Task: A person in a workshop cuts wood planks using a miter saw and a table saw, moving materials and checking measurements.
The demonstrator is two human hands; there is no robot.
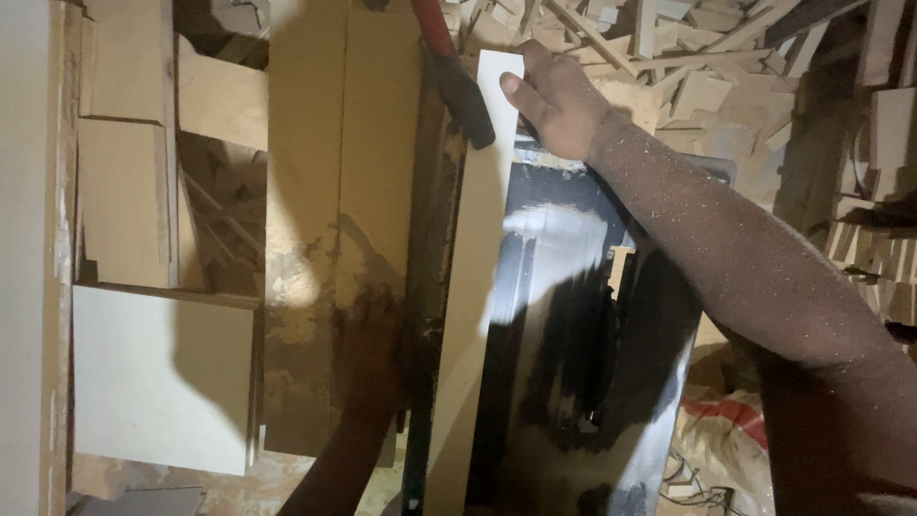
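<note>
My right hand (556, 100) reaches far forward and grips the far end of a long pale wooden strip (475, 287). The strip lies lengthwise along the left edge of a black machine table (564, 315). My sawdust-covered forearm crosses above that table. My left hand (371, 330) is a dark blur in shadow, low over a brown board (315, 191) just left of the strip. Whether it presses or holds anything is unclear. A red-handled tool with a black head (457, 76) lies right beside my right hand's thumb.
A heap of wood offcuts (688, 57) fills the far right. Pale panels (162, 382) and boards (124, 191) are stacked at the left. More cut blocks (888, 124) stand at the right edge, and a white sack with red marking (721, 430) lies low right.
</note>
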